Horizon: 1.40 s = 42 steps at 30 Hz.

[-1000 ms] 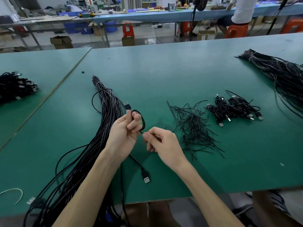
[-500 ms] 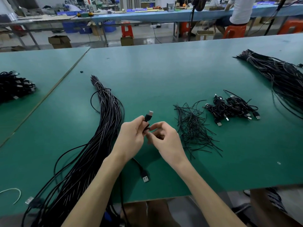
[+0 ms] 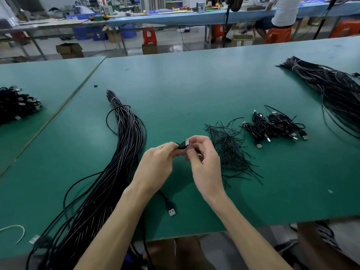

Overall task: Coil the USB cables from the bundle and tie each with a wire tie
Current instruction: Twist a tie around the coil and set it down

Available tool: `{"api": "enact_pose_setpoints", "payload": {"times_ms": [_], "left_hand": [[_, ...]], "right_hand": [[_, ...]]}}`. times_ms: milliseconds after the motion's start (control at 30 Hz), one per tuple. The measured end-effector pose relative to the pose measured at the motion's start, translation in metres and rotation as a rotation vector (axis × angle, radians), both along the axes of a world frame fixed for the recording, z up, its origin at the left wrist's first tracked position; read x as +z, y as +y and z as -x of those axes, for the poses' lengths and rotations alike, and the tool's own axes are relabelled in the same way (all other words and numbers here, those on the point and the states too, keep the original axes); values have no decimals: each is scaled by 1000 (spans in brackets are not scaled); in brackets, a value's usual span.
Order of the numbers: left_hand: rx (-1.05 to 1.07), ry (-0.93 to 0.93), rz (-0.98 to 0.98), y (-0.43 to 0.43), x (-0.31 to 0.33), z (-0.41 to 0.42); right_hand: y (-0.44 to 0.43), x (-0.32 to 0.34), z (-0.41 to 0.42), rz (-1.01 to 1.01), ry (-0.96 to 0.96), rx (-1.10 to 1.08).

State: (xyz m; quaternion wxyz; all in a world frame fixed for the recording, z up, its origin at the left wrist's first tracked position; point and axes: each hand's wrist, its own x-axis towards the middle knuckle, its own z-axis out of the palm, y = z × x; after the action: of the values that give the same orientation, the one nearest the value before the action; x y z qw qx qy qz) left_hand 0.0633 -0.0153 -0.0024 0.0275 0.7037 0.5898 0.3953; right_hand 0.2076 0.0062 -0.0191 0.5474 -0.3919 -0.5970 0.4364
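Note:
My left hand [image 3: 158, 164] grips a small black coil of USB cable, whose plug [image 3: 184, 144] sticks up between both hands. My right hand [image 3: 204, 162] pinches the cable at that plug with curled fingers. The cable's other end, a USB plug [image 3: 171, 209], lies on the green table [image 3: 194, 90] below my left wrist. The long bundle of black cables [image 3: 120, 156] runs from the table's middle left down past the front edge. A loose pile of black wire ties [image 3: 228, 147] lies just right of my right hand. Most of the coil is hidden inside my left hand.
Several coiled, tied cables [image 3: 272, 127] lie right of the wire ties. A second long cable bundle [image 3: 331, 88] lies at the far right. Another heap of black cables [image 3: 15, 104] sits on the left table. A pale wire loop [image 3: 19, 229] lies at the front left edge.
Both hands moved right and came together. The open loop over my left fingers has closed into a tight coil, and my right hand now pinches at the upper plug.

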Motion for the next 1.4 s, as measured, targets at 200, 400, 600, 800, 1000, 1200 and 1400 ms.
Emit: {"api": "enact_pose_setpoints", "payload": {"times_ms": [200, 400, 600, 800, 1000, 1200, 1400], "left_hand": [[27, -319, 53, 4, -5, -5], [70, -624, 70, 7, -2, -1], [-181, -1443, 298, 7, 4, 6], [-213, -1720, 258, 12, 12, 16], [-202, -1856, 305, 8, 19, 19], [-92, -1417, 261, 5, 18, 19], [84, -147, 192, 1, 4, 13]], "right_hand": [[-2, 1, 1, -48, -33, -4], [-5, 0, 6, -140, -142, 123], [-5, -2, 8, -74, -248, 243], [-3, -3, 7, -8, -294, 247], [-3, -1, 7, 11, -308, 163], [-3, 0, 5, 50, -275, 115], [-2, 2, 3, 57, -202, 103]]}}
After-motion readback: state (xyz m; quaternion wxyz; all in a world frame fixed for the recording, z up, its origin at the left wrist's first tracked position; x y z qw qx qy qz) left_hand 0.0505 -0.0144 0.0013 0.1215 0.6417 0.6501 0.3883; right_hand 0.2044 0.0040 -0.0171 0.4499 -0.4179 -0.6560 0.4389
